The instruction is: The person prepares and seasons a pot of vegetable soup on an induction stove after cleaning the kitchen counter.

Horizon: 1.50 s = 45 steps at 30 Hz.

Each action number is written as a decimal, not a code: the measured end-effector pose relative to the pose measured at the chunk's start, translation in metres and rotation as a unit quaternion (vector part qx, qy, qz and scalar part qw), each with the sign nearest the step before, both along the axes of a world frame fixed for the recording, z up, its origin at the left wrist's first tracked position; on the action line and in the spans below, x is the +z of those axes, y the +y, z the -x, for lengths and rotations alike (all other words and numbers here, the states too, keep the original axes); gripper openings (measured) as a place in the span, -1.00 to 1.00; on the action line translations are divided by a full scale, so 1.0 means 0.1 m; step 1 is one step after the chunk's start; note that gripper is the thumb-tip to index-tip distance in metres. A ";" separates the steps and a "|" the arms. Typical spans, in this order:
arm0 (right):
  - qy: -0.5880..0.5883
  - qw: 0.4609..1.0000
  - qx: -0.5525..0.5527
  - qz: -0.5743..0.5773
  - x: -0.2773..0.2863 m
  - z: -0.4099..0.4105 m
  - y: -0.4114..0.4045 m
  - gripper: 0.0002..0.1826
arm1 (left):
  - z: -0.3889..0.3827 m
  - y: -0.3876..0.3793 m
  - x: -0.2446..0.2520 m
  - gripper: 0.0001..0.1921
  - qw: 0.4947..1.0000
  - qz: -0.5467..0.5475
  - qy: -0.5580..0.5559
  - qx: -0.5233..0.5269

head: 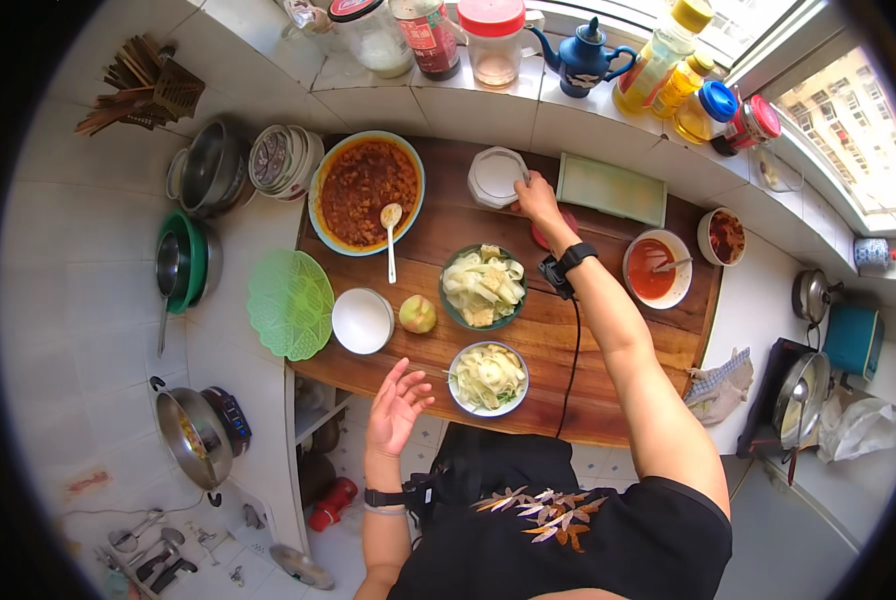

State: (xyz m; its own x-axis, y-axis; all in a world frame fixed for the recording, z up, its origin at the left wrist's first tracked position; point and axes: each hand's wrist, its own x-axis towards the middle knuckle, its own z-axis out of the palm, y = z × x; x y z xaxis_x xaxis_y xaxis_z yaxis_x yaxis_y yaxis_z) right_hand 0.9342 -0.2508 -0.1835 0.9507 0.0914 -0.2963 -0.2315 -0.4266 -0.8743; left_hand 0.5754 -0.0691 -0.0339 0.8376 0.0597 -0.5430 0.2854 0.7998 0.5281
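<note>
At the back of the wooden table, my right hand reaches to a jar of white granules and grips the handle of a utensil standing in it. A red lid lies partly hidden under my right forearm. My left hand is raised palm up before the table's front edge, fingers apart, holding nothing. Between my arms are a green bowl of wide noodles with tofu-like pieces and a white bowl of noodles. A peach-like fruit sits beside an empty white bowl.
A large bowl of red-brown sauce with a spoon stands back left, a green plastic basket before it. Right are a bowl of red liquid and a smaller bowl. Bottles line the ledge. A black cable hangs from my right wrist.
</note>
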 end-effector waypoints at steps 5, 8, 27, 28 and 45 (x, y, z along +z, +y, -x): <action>-0.077 0.996 -0.034 0.003 0.14 0.03 -0.09 -0.47 | -0.09 -0.06 0.05 -0.46 1.000 -0.019 0.000 0.010; -0.119 0.978 0.028 0.168 0.49 0.07 -0.50 -0.49 | -0.09 -0.03 0.05 -0.45 1.000 -0.023 0.011 0.009; -0.231 0.846 0.184 0.444 0.99 -0.03 -0.71 -0.59 | 0.37 -0.05 0.01 -0.43 0.998 -0.034 0.044 0.035; -0.201 0.820 0.180 0.505 0.79 -0.10 -0.77 -0.56 | 0.39 -0.04 0.04 -0.44 0.998 -0.032 0.039 0.039; -0.284 0.754 0.320 0.498 0.14 -0.24 -1.09 0.06 | 0.61 0.01 0.09 -0.54 0.990 -0.027 0.047 0.127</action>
